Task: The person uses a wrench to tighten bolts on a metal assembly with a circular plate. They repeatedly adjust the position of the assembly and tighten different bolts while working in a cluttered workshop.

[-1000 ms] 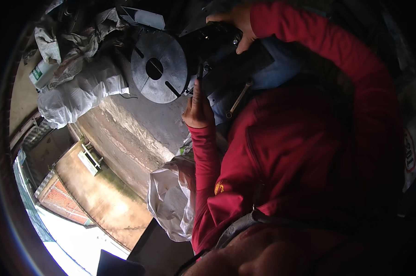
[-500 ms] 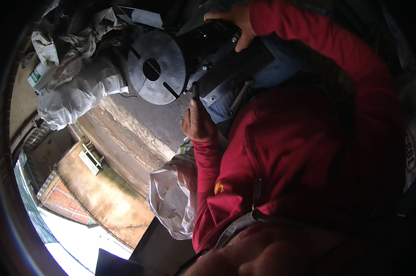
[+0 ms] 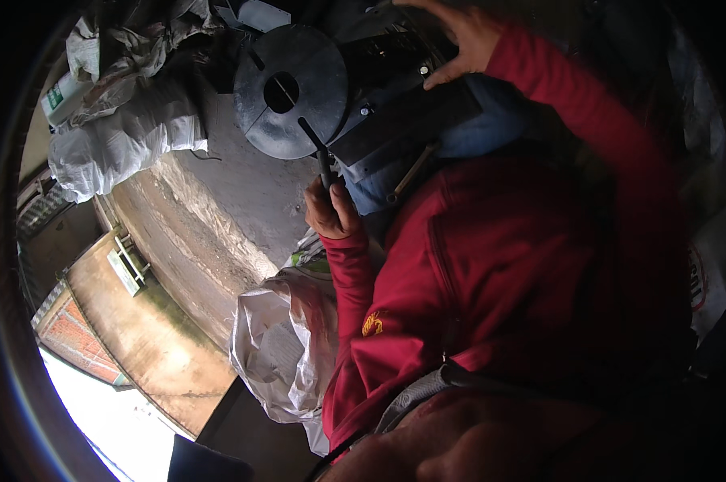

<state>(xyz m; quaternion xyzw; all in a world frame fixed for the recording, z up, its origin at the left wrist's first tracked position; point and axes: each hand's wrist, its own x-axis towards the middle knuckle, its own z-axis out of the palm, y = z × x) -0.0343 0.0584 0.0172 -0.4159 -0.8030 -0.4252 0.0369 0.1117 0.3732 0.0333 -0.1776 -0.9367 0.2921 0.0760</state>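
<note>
My left hand [image 3: 332,210] is closed around a black handle [image 3: 325,167], whose upper end points at the edge of a round grey metal disc [image 3: 254,104]. That disc has a hole in the middle and narrow slots. Beyond it sits a dark machine part with a flat dark plate [image 3: 411,120] and shiny bolts [image 3: 365,110]. My right hand [image 3: 463,38] is over the far side of this part, its thumb and fingers spread wide, the thumb near a bolt [image 3: 424,71]. Whether the thumb touches the metal I cannot tell.
A wrench-like tool [image 3: 412,173] lies by my jeans. An open white sack [image 3: 278,353] stands near my left forearm. At the far left are a stuffed white sack [image 3: 130,153] and a white container [image 3: 64,98]. A tan wall [image 3: 150,329] rises beyond the floor.
My right hand has shifted right, its fingers spreading wider. The handle in my left hand now leans left toward the disc. The disc appears further up and right, and the background has slid left.
</note>
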